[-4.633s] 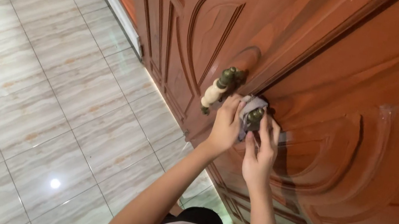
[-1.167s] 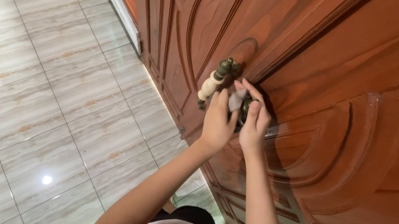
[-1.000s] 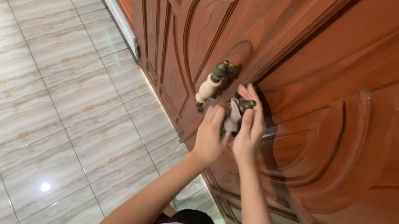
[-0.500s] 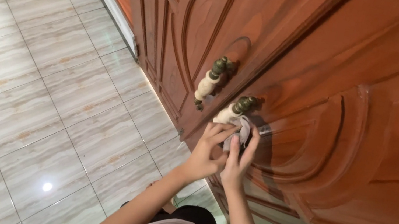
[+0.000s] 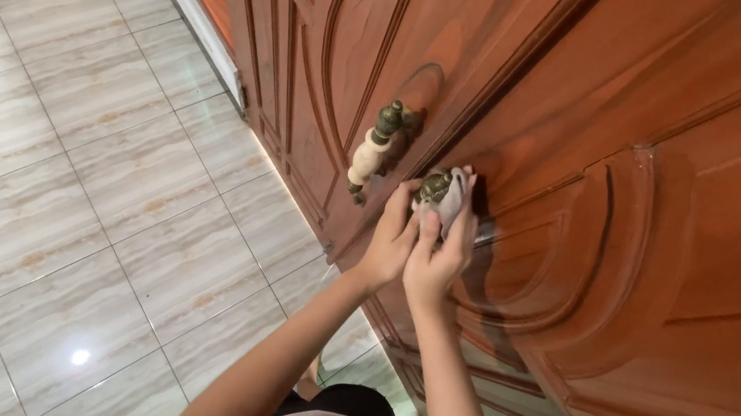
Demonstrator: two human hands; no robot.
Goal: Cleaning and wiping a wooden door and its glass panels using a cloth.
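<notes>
Against the carved wooden door [image 5: 678, 191], both hands wrapped round the near door handle [image 5: 433, 187]; left hand [image 5: 391, 237] curled on its lower part, right hand [image 5: 439, 251] pinching a grey cloth [image 5: 454, 197] onto its top; just beside, a second cream-and-bronze handle [image 5: 371, 149], untouched; open tiled floor [image 5: 40, 180] leftward; since half a second ago, cloth and hands raised from handle's base to its top.
</notes>
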